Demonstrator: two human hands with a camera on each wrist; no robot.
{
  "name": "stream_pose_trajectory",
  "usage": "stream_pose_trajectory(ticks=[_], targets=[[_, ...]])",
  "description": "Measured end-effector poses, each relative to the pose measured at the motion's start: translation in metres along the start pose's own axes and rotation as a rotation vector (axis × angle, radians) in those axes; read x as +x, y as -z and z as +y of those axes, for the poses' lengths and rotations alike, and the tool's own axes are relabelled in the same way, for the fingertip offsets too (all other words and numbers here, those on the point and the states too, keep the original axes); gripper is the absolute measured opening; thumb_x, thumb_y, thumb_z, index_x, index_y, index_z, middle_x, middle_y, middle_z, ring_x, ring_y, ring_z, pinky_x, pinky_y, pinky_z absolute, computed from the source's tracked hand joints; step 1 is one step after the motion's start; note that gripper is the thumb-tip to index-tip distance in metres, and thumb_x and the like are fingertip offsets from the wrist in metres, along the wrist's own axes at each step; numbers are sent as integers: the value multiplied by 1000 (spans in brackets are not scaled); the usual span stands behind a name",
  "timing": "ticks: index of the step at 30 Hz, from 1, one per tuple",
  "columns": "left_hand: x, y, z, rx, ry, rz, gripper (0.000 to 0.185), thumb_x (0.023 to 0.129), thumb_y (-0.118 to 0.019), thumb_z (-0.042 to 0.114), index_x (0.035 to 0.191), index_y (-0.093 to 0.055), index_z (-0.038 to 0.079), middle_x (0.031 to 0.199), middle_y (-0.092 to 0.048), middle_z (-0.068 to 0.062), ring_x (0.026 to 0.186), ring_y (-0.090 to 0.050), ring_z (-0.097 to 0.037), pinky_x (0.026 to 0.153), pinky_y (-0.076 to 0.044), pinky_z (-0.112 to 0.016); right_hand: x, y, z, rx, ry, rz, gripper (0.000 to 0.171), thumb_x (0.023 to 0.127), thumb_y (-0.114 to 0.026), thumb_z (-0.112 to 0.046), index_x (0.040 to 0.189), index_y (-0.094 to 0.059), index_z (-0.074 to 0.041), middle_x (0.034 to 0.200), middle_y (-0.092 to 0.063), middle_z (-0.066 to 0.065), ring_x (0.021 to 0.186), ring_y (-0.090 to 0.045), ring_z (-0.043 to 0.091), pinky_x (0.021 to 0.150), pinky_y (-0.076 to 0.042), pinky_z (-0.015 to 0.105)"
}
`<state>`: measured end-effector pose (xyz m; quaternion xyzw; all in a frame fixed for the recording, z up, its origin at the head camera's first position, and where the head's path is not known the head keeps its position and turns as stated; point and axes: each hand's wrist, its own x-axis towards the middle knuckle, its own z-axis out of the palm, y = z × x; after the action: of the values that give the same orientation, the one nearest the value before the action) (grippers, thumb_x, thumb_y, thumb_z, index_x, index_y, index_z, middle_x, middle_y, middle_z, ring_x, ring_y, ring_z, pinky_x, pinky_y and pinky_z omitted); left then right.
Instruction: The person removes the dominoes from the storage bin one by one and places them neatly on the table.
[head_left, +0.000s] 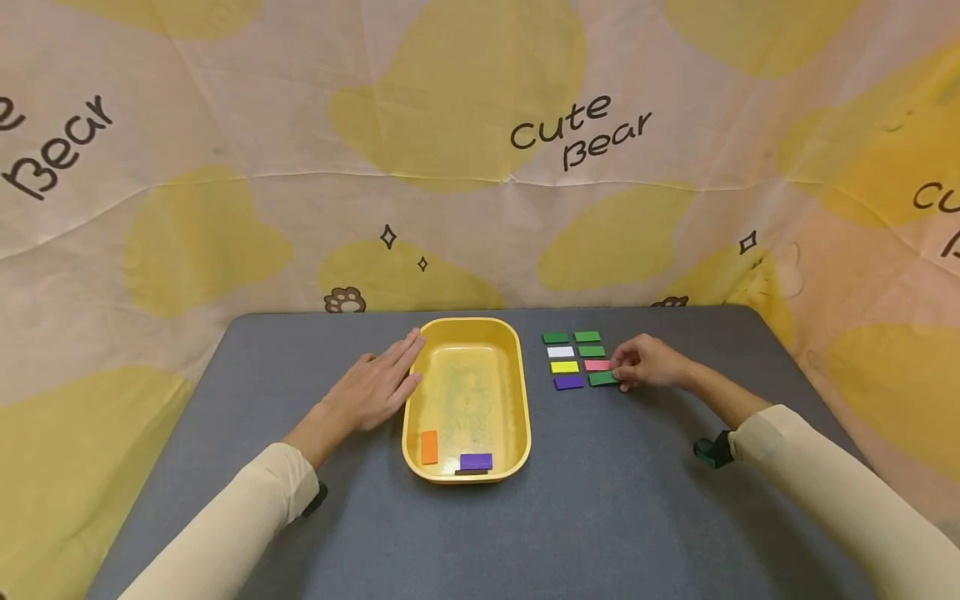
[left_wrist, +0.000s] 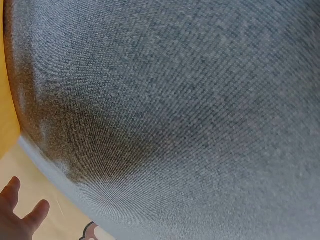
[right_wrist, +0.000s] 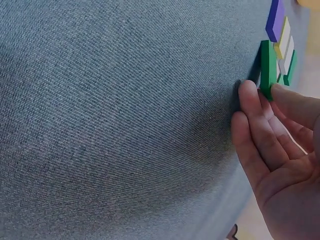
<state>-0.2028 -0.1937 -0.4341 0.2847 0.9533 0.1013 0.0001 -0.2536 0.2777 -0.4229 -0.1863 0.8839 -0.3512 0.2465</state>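
Now we steady the tray and pinch a green tile.

Our left hand (head_left: 375,387) lies flat, fingers straight against the yellow tray (head_left: 517,367), bracing it; two tiles lie inside, orange and purple. Our right hand (head_left: 648,362) pinches the green tile (head_left: 602,378) at its fingertips, nearest of eight tiles in two columns.

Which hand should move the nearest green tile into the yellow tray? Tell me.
Right. The right hand already pinches the green tile, while the left hand lies flat beside the yellow tray, far from the tiles.
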Motion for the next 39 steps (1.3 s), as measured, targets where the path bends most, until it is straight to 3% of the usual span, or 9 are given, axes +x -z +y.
stream_pose_trajectory(ticks=[13, 21, 27, 32, 35, 39], targets=[[0, -1, 0, -1, 3, -2, 61, 107, -34, 37, 160, -19, 9, 166, -17, -6, 147, -30, -24, 103, -39, -56, 1, -3, 1, -31, -4, 1, 10, 94, -65, -1, 98, -68, 7, 80, -69, 9, 71, -68, 21, 64, -54, 27], [0, -3, 0, 15, -13, 26, 61, 107, -35, 36, 159, -22, 7, 165, -21, -9, 146, -32, -25, 101, -40, -57, 2, 5, -13, -78, 20, -6, 11, 95, -65, -3, 99, -68, 7, 83, -69, 10, 71, -65, 21, 65, -53, 28], [-1, -4, 0, 8, -17, 32, 61, 107, -34, 37, 159, -23, 6, 164, -21, -9, 146, -32, -25, 100, -40, -56, 12, 16, -41, -141, 85, 27, 12, 96, -63, -5, 98, -68, 7, 78, -69, 13, 71, -64, 25, 65, -50, 31], [-1, -4, 0, 6, -14, 28, 61, 107, -33, 37, 159, -22, 7, 165, -20, -8, 146, -32, -25, 101, -40, -56, 26, 19, -74, -116, 155, 20, 12, 96, -63, -5, 98, -69, 5, 79, -70, 10, 73, -69, 30, 68, -55, 36], [-1, -3, 0, 6, -12, 20, 61, 107, -33, 38, 159, -22, 7, 165, -19, -8, 146, -32, -25, 102, -39, -56, 37, 13, -93, -93, 172, 4, 12, 97, -64, -7, 98, -70, 3, 82, -71, 6, 74, -70, 24, 71, -58, 39], [-1, -2, 1, 5, -12, 16, 61, 107, -34, 37, 159, -21, 7, 165, -18, -8, 146, -32, -25, 102, -39, -56, 53, -3, -114, -41, 205, -32, 13, 97, -63, -9, 99, -71, 2, 82, -71, 9, 76, -71, 27, 73, -58, 44]])
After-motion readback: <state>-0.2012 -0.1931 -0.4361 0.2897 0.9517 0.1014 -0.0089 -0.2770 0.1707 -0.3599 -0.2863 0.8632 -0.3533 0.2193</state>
